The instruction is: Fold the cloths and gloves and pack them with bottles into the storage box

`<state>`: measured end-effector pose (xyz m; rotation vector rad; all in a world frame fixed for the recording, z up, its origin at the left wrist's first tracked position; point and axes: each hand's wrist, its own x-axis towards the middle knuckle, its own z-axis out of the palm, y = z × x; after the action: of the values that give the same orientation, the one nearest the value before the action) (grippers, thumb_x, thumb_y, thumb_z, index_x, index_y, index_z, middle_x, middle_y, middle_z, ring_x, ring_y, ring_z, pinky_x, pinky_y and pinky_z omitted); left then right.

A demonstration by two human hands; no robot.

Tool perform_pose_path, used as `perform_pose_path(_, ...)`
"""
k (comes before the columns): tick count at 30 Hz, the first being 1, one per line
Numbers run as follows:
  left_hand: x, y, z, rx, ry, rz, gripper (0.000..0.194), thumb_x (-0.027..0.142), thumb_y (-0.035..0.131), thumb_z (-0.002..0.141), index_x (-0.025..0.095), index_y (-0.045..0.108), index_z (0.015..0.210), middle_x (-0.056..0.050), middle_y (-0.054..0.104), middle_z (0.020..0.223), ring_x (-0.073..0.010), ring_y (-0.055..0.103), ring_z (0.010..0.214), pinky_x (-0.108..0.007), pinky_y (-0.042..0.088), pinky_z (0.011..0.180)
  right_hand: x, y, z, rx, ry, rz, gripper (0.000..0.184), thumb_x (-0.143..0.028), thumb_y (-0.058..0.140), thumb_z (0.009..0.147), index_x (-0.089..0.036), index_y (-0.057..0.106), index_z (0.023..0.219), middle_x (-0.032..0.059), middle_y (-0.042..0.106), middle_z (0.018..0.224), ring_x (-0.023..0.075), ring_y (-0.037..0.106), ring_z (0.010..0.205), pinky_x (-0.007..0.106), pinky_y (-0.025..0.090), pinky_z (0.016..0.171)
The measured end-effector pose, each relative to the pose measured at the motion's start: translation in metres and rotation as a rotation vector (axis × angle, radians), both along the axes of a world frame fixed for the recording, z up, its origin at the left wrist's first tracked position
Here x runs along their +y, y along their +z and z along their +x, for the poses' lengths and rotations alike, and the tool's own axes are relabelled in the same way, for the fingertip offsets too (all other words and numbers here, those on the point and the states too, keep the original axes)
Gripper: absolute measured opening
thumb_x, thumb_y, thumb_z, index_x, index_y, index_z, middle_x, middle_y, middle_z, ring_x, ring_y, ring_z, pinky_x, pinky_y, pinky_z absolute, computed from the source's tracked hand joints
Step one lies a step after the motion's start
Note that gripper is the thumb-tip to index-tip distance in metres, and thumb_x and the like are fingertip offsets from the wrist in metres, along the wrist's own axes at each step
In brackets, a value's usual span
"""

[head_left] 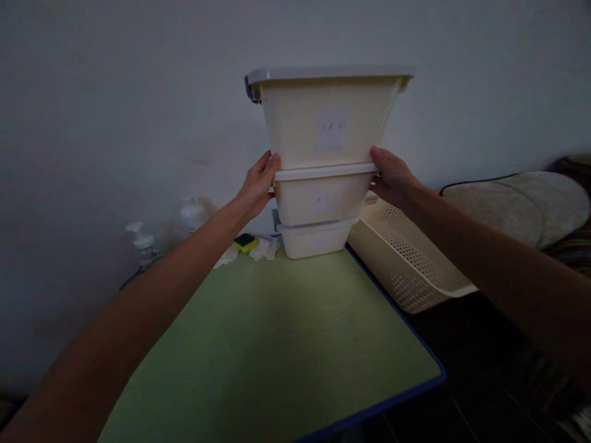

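Three lidded white storage boxes stand stacked at the table's far edge, the biggest on top. The top storage box (295,126) has a grey lid and a paper label. Below it is the middle storage box (295,200), and the bottom storage box (316,240) rests on the green table (295,320). My left hand (261,181) grips the left end of the middle box's lid rim, thumb up against the top box's base. At the right end, my right hand (392,175) holds the same rim, with its fingers partly hidden underneath.
A cream perforated basket (401,252) sits right of the table, by a light rolled cushion or bedding (517,200). Left of the stack lie a yellow-green sponge (245,242) and crumpled tissues (265,248). A pump bottle (145,246) and a white bottle (192,214) are near the wall.
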<state>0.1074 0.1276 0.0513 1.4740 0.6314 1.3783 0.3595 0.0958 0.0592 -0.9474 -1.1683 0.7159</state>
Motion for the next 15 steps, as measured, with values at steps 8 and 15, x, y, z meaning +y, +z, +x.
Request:
perform_pose_path(8, 0.021, -0.017, 0.004, -0.001, 0.0, -0.046, 0.043, 0.052, 0.061, 0.076, 0.021, 0.054, 0.105, -0.009, 0.058, 0.119, -0.0225, 0.058, 0.098, -0.035, 0.05, 0.075, 0.026, -0.023, 0.008, -0.032, 0.051, -0.004, 0.038, -0.054, 0.068, 0.065, -0.022, 0.05, 0.077, -0.0025, 0.051, 0.073, 0.0142, 0.049, 0.069, 0.028, 0.043, 0.059)
perform_pose_path(15, 0.033, -0.025, 0.008, 0.004, 0.005, -0.055, 0.044, 0.051, 0.059, 0.078, 0.022, 0.052, 0.111, -0.009, 0.054, 0.124, -0.0242, 0.055, 0.105, -0.037, 0.05, 0.078, 0.04, -0.032, 0.019, -0.041, 0.074, 0.013, 0.045, -0.057, 0.071, 0.059, -0.023, 0.048, 0.074, -0.0043, 0.046, 0.068, 0.0122, 0.046, 0.063, 0.028, 0.043, 0.057)
